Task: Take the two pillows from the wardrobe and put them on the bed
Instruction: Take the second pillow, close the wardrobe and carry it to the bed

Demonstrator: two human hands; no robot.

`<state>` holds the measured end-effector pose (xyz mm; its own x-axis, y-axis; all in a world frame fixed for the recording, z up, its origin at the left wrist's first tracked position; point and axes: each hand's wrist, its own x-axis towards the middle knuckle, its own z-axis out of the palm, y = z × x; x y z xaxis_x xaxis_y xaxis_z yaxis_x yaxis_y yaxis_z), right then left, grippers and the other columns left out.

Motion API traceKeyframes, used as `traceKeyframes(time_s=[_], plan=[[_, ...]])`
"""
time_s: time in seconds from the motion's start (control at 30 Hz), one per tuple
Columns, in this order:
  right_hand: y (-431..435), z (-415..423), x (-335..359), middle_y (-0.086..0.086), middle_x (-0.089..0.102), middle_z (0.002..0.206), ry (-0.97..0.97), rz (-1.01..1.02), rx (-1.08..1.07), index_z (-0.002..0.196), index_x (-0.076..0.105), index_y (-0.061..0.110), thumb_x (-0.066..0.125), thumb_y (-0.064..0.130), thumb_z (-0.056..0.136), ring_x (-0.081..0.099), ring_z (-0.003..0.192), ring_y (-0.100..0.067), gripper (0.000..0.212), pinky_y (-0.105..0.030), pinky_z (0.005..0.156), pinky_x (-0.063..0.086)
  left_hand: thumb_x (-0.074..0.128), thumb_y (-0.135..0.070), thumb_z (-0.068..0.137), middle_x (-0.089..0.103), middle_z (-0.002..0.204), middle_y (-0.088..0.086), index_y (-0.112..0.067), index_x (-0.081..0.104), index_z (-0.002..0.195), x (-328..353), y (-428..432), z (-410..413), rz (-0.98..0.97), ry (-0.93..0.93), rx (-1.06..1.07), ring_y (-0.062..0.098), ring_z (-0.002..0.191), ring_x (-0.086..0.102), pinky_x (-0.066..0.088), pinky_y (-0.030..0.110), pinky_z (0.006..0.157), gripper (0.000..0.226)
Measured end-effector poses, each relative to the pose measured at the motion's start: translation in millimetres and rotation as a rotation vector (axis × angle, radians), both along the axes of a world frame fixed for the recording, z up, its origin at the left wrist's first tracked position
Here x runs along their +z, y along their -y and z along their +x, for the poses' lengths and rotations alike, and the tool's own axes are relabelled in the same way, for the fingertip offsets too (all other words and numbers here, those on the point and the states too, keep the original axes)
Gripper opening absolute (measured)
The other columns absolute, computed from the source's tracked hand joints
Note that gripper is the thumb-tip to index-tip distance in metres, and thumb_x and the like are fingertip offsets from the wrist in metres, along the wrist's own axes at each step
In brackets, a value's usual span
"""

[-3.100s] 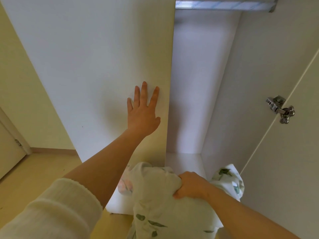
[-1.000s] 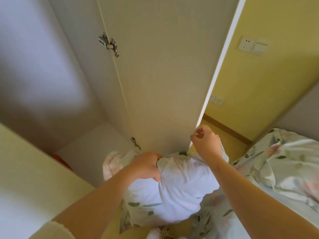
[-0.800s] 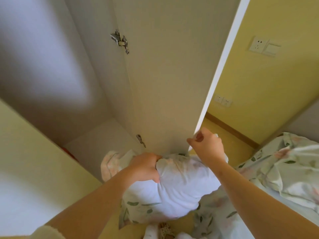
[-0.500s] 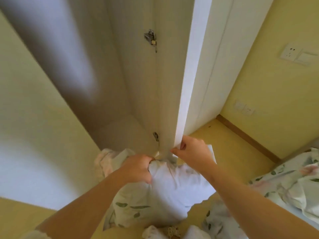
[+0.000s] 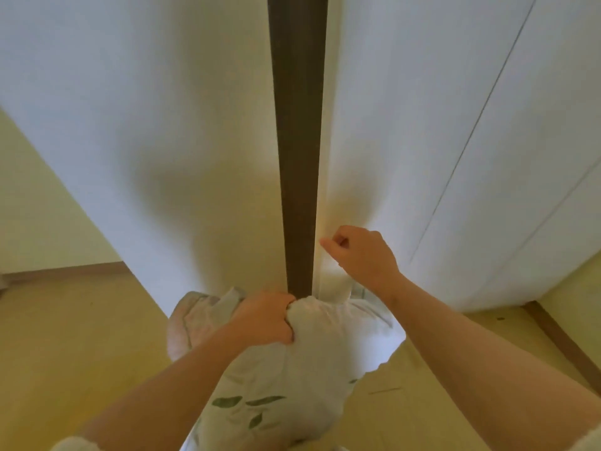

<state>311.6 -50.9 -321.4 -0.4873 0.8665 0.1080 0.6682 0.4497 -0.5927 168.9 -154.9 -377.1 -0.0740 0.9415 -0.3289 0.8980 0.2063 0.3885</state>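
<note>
- Where bunched at its top, gripped by the left hand [image 5: 265,317]: pillow [image 5: 292,385], white with a green leaf print; fingers [image 5: 283,307] curled tight round a gathered wad of the cover.
- Position of pillow: hanging below the left hand, in front of the wardrobe [image 5: 520,141] and outside it, above the floor [image 5: 65,353]; lower end cut off by the bottom of the view.
- Pinkish fabric [image 5: 188,323]: just left of the left hand, touching the pillow; second pillow or part of the same one: cannot tell.
- Right hand [image 5: 362,255]: fingers curled in to the palm, nothing visible within them; one fingertip jutting toward the free edge of the right door [image 5: 400,125]; hand in front of the door face, near its lower end, above the pillow; contact with the door: cannot tell.
- Left door [image 5: 169,125] and right door: white, plain, nearly closed; narrow dark gap [image 5: 297,125] between them, running from the top of the view down to the left hand; interior not visible.
- Both forearms bare; pale sleeve [image 5: 74,445] at the bottom left corner.
- Floor: yellowish; brown skirting board [image 5: 559,340] at lower right, beside the wardrobe base; yellow wall [image 5: 29,206] at far left.
</note>
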Motion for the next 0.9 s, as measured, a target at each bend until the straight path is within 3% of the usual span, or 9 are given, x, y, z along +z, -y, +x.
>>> traceKeyframes(time_s=[0.17,0.27,0.4,0.47,0.53,0.6,0.67,0.8,0.9], plan=[[-7,-46,25,-0.002,0.067,0.096,-0.133,0.123,0.066,0.098,0.061,0.013,0.052,0.034,0.091,0.059,0.085,-0.016,0.024,-0.029,0.081,0.051,0.073,-0.024,0.067,0.069,0.104,0.003,-0.017,0.064,0.101,17,-2,-31,0.067,0.053,0.09,0.017,0.091,0.059,0.047,0.03,0.074,0.036],[-15,-63,42,0.0,0.059,0.123,-0.178,0.251,0.07,0.117,0.055,0.016,0.053,0.027,0.092,0.05,0.111,-0.018,0.028,-0.023,0.089,0.038,0.074,-0.022,0.065,0.07,0.098,0.005,-0.013,0.065,0.099,40,-14,-47,0.12,0.054,0.124,0.02,0.089,0.061,0.051,0.034,0.077,0.036],[-25,-74,73,-0.008,0.056,0.124,-0.204,0.522,0.014,0.126,0.052,0.014,0.055,0.019,0.088,0.047,0.116,-0.026,0.039,-0.036,0.097,0.042,0.075,-0.021,0.065,0.061,0.084,-0.003,-0.015,0.065,0.096,78,-31,-61,0.229,0.04,0.143,0.015,0.08,0.054,0.038,0.021,0.058,0.033],[-30,-77,88,-0.011,0.048,0.135,-0.24,0.596,0.01,0.131,0.048,0.014,0.057,0.017,0.087,0.04,0.126,-0.027,0.045,-0.037,0.105,0.036,0.076,-0.022,0.065,0.062,0.086,-0.002,-0.017,0.065,0.097,95,-38,-65,0.265,0.033,0.136,0.016,0.082,0.056,0.042,0.024,0.064,0.034],[-35,-81,100,-0.011,0.025,0.152,-0.159,0.644,0.033,0.14,0.036,0.016,0.055,0.02,0.088,0.02,0.141,-0.031,0.055,-0.032,0.111,0.019,0.076,-0.023,0.064,0.067,0.09,0.0,-0.019,0.065,0.092,109,-43,-69,0.291,0.012,0.133,0.018,0.085,0.06,0.048,0.03,0.072,0.03],[-39,-87,109,-0.005,-0.003,0.158,0.002,0.603,0.079,0.147,0.014,0.021,0.051,0.024,0.091,-0.005,0.145,-0.033,0.067,-0.031,0.113,0.017,0.076,-0.023,0.063,0.069,0.089,0.0,-0.016,0.066,0.089,122,-48,-72,0.319,-0.001,0.139,0.019,0.084,0.062,0.051,0.033,0.075,0.029],[-44,-90,119,0.0,-0.015,0.157,0.078,0.518,0.132,0.148,0.0,0.022,0.049,0.023,0.092,-0.015,0.144,-0.031,0.074,-0.034,0.111,0.028,0.077,-0.022,0.062,0.07,0.089,0.0,-0.016,0.068,0.092,137,-55,-77,0.344,-0.014,0.149,0.019,0.084,0.063,0.052,0.035,0.076,0.032],[-60,-96,140,0.002,-0.012,0.158,0.123,0.427,0.21,0.147,-0.006,0.018,0.047,0.018,0.091,-0.01,0.145,-0.03,0.077,-0.042,0.113,0.025,0.072,-0.031,0.049,0.07,0.083,0.006,-0.012,0.068,0.085,173,-72,-91,0.424,-0.013,0.196,0.024,0.079,0.064,0.053,0.042,0.071,0.041],[-70,-101,147,0.002,-0.011,0.158,0.174,0.422,0.216,0.148,-0.004,0.017,0.041,0.013,0.091,-0.007,0.145,-0.03,0.073,-0.044,0.115,0.022,0.065,-0.037,0.044,0.07,0.084,0.006,-0.01,0.068,0.091,192,-82,-95,0.487,-0.072,0.202,0.023,0.078,0.064,0.053,0.042,0.071,0.054]])
